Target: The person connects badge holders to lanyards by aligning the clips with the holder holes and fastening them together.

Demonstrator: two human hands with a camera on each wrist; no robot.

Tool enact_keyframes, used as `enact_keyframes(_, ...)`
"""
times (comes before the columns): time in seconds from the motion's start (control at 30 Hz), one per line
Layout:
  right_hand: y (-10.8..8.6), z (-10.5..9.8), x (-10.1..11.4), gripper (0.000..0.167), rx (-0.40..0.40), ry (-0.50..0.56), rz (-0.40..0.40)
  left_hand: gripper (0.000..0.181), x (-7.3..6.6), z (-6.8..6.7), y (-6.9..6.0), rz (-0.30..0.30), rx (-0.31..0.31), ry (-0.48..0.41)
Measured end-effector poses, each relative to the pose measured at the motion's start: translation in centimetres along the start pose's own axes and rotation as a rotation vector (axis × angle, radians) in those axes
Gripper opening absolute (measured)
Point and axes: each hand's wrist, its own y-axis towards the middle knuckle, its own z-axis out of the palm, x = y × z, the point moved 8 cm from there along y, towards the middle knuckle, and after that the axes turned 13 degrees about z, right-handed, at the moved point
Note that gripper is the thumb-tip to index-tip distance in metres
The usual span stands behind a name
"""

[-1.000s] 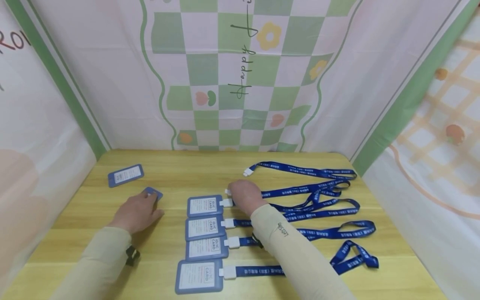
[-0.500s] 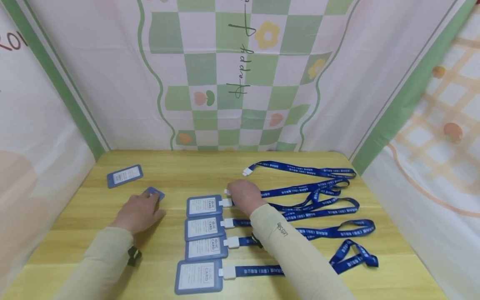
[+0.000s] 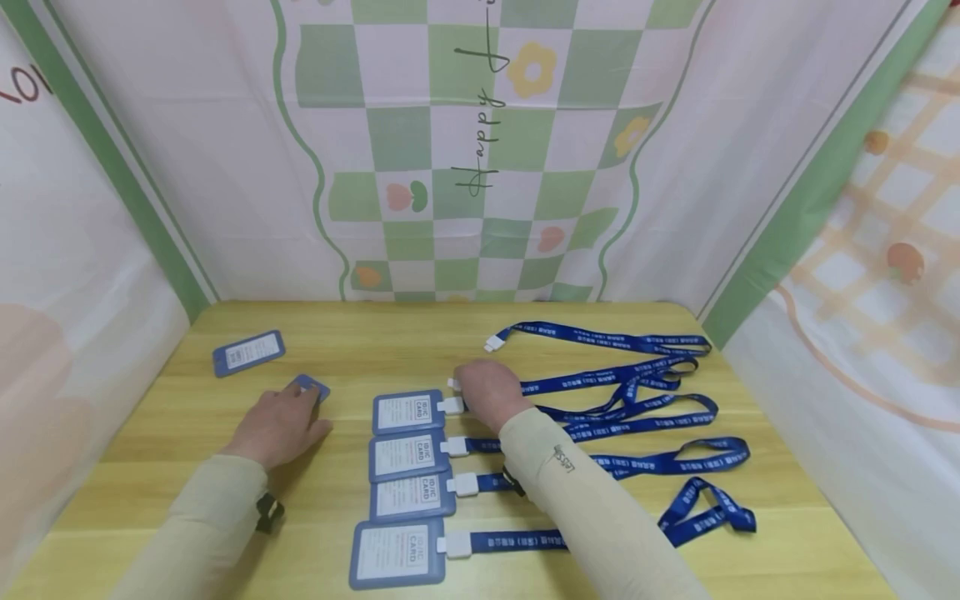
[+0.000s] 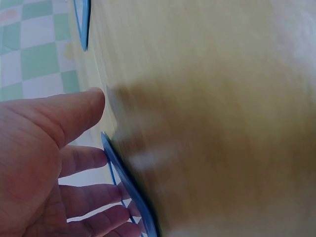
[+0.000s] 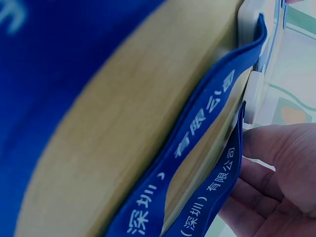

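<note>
Lanyard [image 3: 577, 381] runs left-right, clip [image 3: 453, 384] pointing left; right hand [image 3: 491, 392] grip pinching it. Left hand [image 3: 276, 427] grip loose, fingers touching card holder [image 3: 320, 388].

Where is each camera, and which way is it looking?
Head: worn on the head, looks forward and down at the table, cards and straps. The left hand, right hand and sleeves show.
Left wrist: sits on that wrist, looks at a card seen nearly edge-on; part of the left hand shows.
Right wrist: sits on that wrist, looks across straps close up; part of the right hand shows.
Shared: head and left wrist both see the left hand touching a card.
</note>
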Motion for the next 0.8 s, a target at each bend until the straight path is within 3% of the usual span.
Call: enact_keyframes(0.8,0.13,0.42,-0.16,0.016,0.001,0.006,0.001,0.060,-0.43,0.33,0.44,0.022,-0.019,-0.043)
